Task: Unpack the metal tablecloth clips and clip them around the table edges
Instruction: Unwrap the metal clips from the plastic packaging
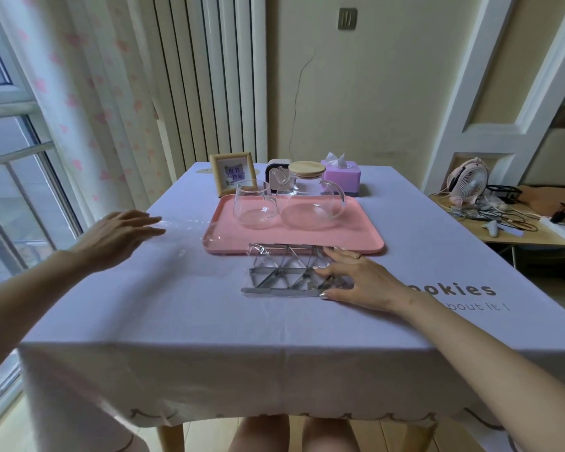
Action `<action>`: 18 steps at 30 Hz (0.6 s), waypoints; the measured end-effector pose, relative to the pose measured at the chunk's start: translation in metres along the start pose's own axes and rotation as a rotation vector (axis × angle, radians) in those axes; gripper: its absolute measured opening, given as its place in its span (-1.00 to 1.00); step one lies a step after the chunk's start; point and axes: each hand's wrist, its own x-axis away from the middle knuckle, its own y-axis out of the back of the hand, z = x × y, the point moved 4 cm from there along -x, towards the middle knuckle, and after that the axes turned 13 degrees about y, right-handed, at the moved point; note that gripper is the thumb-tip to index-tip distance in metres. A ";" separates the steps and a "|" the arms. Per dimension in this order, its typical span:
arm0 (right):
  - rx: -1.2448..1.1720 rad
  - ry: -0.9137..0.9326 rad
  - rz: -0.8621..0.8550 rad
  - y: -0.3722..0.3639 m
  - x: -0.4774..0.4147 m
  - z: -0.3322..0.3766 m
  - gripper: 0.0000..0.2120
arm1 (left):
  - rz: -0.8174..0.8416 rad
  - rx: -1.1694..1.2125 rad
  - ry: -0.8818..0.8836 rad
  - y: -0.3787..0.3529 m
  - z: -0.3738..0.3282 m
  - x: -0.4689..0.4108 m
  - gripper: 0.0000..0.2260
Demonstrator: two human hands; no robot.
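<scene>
Right hand (359, 277): fingers spread flat, pressing on the right end of the metal tablecloth clips (287, 272), no closed grip. Clips lie bunched mid-tabletop, just in front of the pink tray (356, 241); a scrap of clear film clings at their far left corner. Left hand (121, 234): open, fingertips on clear plastic wrapping (183, 228) lying left of the tray. Judged step: unpacking nearly done. Next move calls for separating one clip and pushing it over the tablecloth (177, 321) edge. Clip count unclear; wrapping outline barely legible
</scene>
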 end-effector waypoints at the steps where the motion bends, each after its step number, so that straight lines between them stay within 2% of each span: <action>1: -0.013 -0.005 -0.002 0.000 0.000 0.001 -0.52 | 0.025 0.034 0.107 0.002 0.005 -0.001 -0.70; 3: -0.026 -0.013 0.005 -0.001 0.000 0.002 -0.52 | 0.021 0.037 0.296 0.013 0.002 0.000 -0.79; 5: -0.009 -0.022 0.023 0.000 0.000 0.003 -0.50 | -0.083 0.047 0.296 0.025 -0.014 -0.002 -0.87; 7: -0.013 -0.014 -0.041 0.006 -0.003 0.007 -0.43 | -0.199 0.125 0.124 0.044 -0.047 -0.004 -0.95; 8: -0.044 0.002 -0.129 0.011 -0.005 0.012 -0.36 | -0.234 0.142 0.011 0.053 -0.067 -0.005 -0.90; 10: -0.106 0.067 -0.366 0.021 -0.008 0.025 -0.20 | -0.212 0.149 -0.177 0.066 -0.102 -0.010 -0.76; 12: 0.005 0.160 -0.553 0.028 -0.011 0.036 -0.15 | -0.194 0.140 -0.309 0.072 -0.136 -0.017 -0.75; 13: 0.117 0.215 -0.600 0.031 -0.013 0.041 -0.20 | -0.202 0.132 -0.351 0.076 -0.154 -0.020 -0.79; 15: 0.305 0.363 -0.659 0.034 -0.016 0.049 -0.53 | -0.230 0.159 -0.365 0.080 -0.182 -0.026 -0.90; 16: 0.354 0.434 -0.704 0.036 -0.013 0.051 -0.73 | -0.243 0.192 -0.318 0.081 -0.192 -0.030 -0.84; 17: 0.376 0.472 -0.755 0.039 -0.009 0.050 -0.85 | -0.248 0.236 -0.225 0.079 -0.198 -0.034 -0.73; 18: 0.391 0.458 -0.803 0.041 -0.002 0.043 -0.88 | -0.238 0.288 -0.093 0.076 -0.200 -0.038 -0.59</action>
